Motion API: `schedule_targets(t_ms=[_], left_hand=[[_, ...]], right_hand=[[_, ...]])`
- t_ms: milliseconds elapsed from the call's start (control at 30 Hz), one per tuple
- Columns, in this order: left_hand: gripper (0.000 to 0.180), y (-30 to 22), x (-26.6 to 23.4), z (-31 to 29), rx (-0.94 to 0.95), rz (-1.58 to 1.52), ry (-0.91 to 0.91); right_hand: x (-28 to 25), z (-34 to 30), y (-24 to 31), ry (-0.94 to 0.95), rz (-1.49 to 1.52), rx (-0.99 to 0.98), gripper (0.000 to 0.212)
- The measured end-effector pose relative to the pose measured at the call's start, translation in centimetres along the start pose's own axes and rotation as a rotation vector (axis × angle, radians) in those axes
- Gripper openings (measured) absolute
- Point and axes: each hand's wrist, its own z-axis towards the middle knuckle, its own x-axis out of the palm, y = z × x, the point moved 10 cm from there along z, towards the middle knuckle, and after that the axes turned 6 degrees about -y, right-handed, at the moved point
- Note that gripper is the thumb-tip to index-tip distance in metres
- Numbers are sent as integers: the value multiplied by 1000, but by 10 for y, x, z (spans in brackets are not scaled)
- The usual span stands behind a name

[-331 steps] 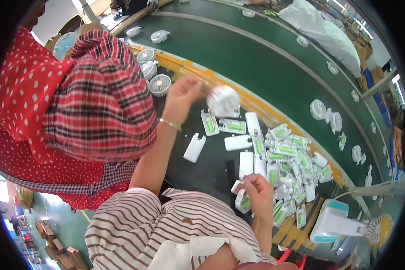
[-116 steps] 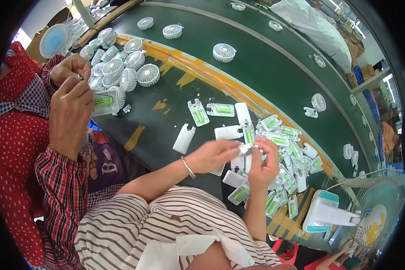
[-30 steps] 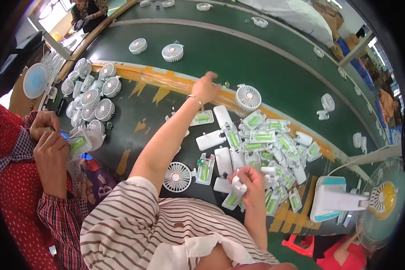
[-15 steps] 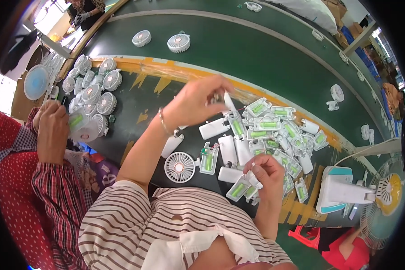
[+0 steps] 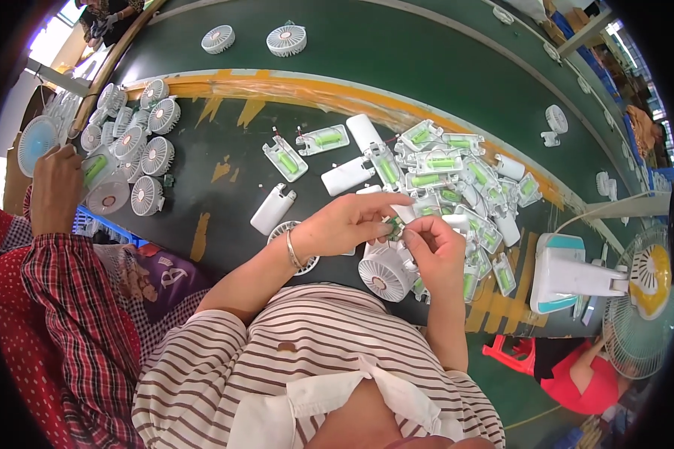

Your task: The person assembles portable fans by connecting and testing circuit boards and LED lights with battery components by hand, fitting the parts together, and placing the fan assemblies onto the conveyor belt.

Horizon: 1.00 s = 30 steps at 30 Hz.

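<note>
Fan [image 5: 384, 275] is showing just below the hands, left hand [image 5: 344, 227] is pinching a green board [image 5: 394, 227] just beyond the fan, right hand [image 5: 438, 243] is curling at the fan's far right edge, its hold hidden, cases [image 5: 481, 176] are lying heaped right of the fan, belt [image 5: 397, 82] is stretching far beyond it.

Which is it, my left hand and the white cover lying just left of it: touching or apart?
Apart. The head view shows dark tabletop between the left hand and the white cover.
</note>
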Motion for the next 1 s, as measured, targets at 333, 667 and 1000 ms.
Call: schedule_targets(t_ms=[333, 667, 1000], left_hand=[[20, 11, -3, 5, -109, -232, -140], [24, 24, -5, 6, -121, -168, -153], [29, 11, 2, 6, -62, -307, -86]], right_hand=[[-13, -4, -2, -105, -173, 1, 5], [-12, -5, -1, -110, -174, -24, 5], [-9, -5, 8, -40, -243, -61, 6]])
